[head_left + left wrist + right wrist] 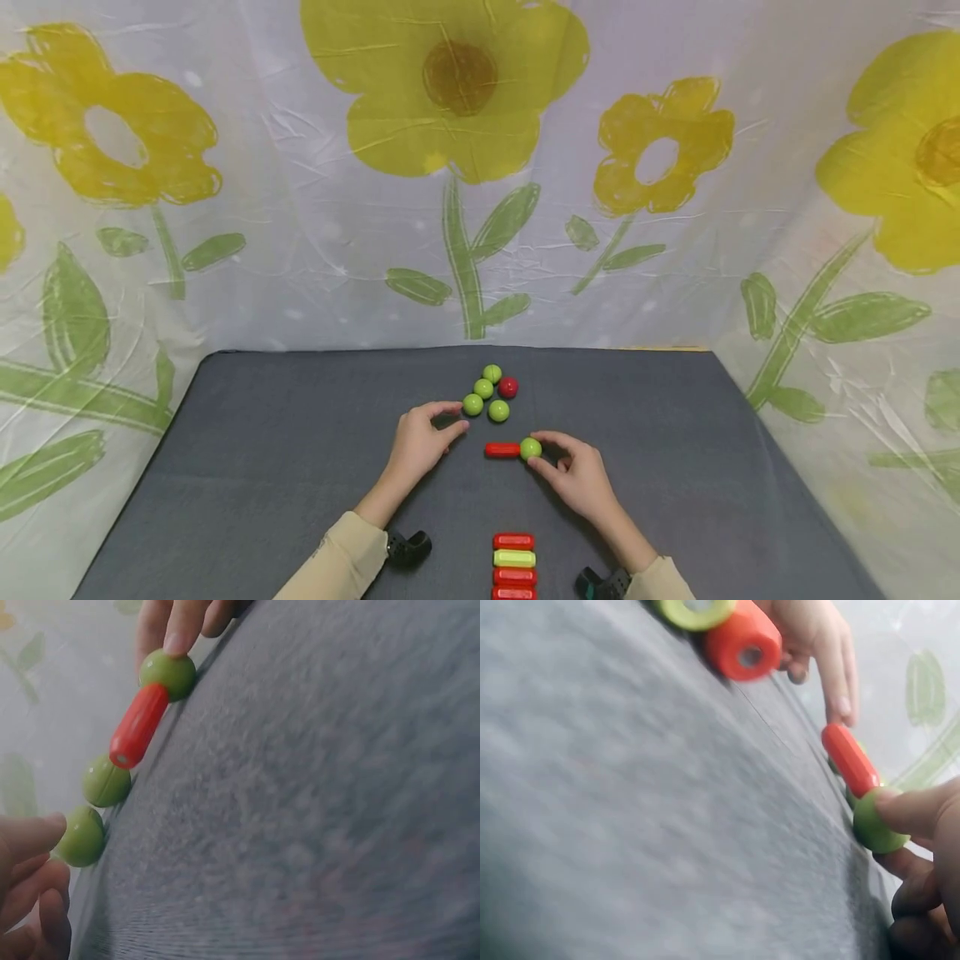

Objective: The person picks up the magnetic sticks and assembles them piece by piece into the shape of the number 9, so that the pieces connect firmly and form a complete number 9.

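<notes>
My right hand (583, 477) pinches a green ball (530, 449) between thumb and fingers. Against that ball's left side lies a red faceted rod (502, 450), end to end with it; the right wrist view shows the same green ball (877, 821) and red rod (851, 759). My left hand (418, 437) is at the left, thumb and index finger apart, with the index fingertip at or very near another green ball (472, 405). Whether it touches that ball I cannot tell. The left wrist view shows the rod's free end, with a small pale disc in it.
Beyond the hands several more green balls (498, 411) and one red ball (507, 387) sit on the dark grey cloth (300, 467). Nearer the front edge, red rods (514, 577) and a yellow rod (513, 559) lie in a column. A flowered curtain (315, 250) surrounds the table's back and sides.
</notes>
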Tool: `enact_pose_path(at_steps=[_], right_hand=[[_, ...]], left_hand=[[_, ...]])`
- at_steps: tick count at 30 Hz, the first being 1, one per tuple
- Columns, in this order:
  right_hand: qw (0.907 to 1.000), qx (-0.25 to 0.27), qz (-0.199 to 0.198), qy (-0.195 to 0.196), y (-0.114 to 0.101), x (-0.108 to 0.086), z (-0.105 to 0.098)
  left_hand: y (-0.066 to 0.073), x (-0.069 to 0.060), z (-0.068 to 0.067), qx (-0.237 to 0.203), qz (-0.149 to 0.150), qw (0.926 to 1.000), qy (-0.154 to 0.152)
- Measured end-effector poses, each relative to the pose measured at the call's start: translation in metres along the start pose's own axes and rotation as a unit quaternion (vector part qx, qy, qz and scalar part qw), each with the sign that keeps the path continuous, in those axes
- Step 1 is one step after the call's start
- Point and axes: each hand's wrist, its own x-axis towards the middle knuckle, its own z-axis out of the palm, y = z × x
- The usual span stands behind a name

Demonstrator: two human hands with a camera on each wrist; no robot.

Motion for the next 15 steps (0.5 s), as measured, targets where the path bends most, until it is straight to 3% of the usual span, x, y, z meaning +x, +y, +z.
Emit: enact_pose_path(at_steps=[6, 15], right_hand=[[0.9999, 0.014, -0.004, -0.003, 0.005, 0.007, -0.002], [0.9999, 0.006, 0.01, -0.007, 0.006, 0.006, -0.002]], left_hand=[[-0.003, 0.012, 0.003, 0.005, -0.017, 0.9998, -0.003], [-0.004, 0.025, 0.012, 0.003, -0.017, 0.9996, -0.023]])
